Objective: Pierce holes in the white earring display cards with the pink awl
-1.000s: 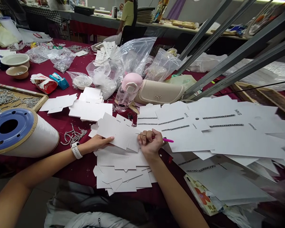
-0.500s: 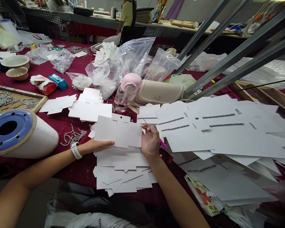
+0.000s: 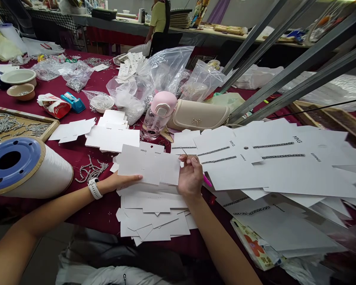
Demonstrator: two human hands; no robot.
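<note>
My left hand (image 3: 123,182), with a white watch at the wrist, grips a white MNG card (image 3: 150,164) by its left side, thumb on top. Small holes show in the card's middle. At the card's right edge, my right hand (image 3: 191,176) is closed around a slim pink-handled tool (image 3: 207,180) with a thin metal tip pointing up and left. Most of its handle is hidden in the palm. Below lies a loose pile of white cards (image 3: 154,219). To the right, finished-looking cards (image 3: 240,174) carry pairs of silver rhinestone chains (image 3: 279,145).
A thread spool (image 3: 55,174) and cut chains (image 3: 91,170) are on the left, near a tray of chains (image 3: 6,124). Behind the cards stand a pink-lidded bottle (image 3: 160,114) and a cream purse (image 3: 198,114). Metal bars (image 3: 264,79) slant over the right side. A person sits farther back.
My right hand has shifted slightly to the right with the pink tool. The card and my left hand have barely moved.
</note>
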